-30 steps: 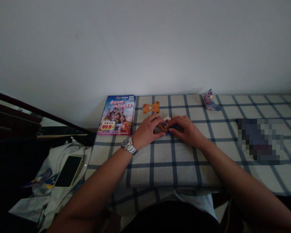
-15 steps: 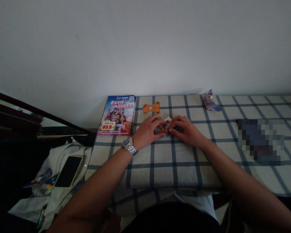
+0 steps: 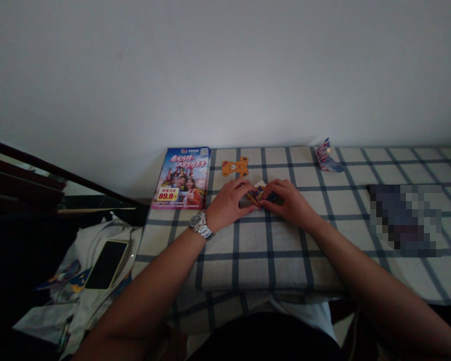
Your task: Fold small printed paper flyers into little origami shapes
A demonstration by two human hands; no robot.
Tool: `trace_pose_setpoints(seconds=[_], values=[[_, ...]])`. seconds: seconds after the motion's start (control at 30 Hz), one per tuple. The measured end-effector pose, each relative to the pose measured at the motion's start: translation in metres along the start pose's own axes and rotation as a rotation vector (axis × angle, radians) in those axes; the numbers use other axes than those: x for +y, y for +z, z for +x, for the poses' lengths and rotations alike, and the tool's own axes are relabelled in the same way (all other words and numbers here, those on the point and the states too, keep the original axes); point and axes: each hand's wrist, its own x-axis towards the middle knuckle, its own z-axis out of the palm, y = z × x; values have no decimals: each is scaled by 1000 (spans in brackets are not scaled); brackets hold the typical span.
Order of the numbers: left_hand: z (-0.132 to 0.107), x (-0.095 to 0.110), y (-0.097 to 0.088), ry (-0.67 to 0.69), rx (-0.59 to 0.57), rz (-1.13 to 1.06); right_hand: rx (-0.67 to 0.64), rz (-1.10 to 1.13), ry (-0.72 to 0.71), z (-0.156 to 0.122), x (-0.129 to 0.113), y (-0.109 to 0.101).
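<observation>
Between my hands, on the checked cloth, is a small folded piece of colourful printed paper (image 3: 260, 190). My left hand (image 3: 231, 203), with a metal watch (image 3: 200, 225) on its wrist, has fingers and thumb closed on the paper's left side. On its right side, my right hand (image 3: 289, 203) pinches the paper between thumb and fingers. My fingers cover much of the paper, so its exact folds are hidden. Just beyond my left hand lies a flat orange bear cutout (image 3: 235, 167).
A stack of printed flyers (image 3: 182, 178) lies at the table's left. Toward the back right stands a folded paper piece (image 3: 327, 158) near the wall. A blurred-out dark item (image 3: 402, 220) is at right. Left of the table, a phone (image 3: 107, 264) rests on a white bag (image 3: 78, 245).
The thumb and fingertips of my right hand have shifted slightly left on the folded paper. My left hand stays in place.
</observation>
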Motion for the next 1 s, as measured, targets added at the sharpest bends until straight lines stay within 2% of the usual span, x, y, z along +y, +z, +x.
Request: trace_pose_setpoints(seconds=[0.27, 1.0], values=[[0, 0, 0, 1, 7, -7, -22, -16, -27, -1, -1, -3], [0, 1, -1, -6, 3, -12, 44, -83, 36, 3, -4, 6]])
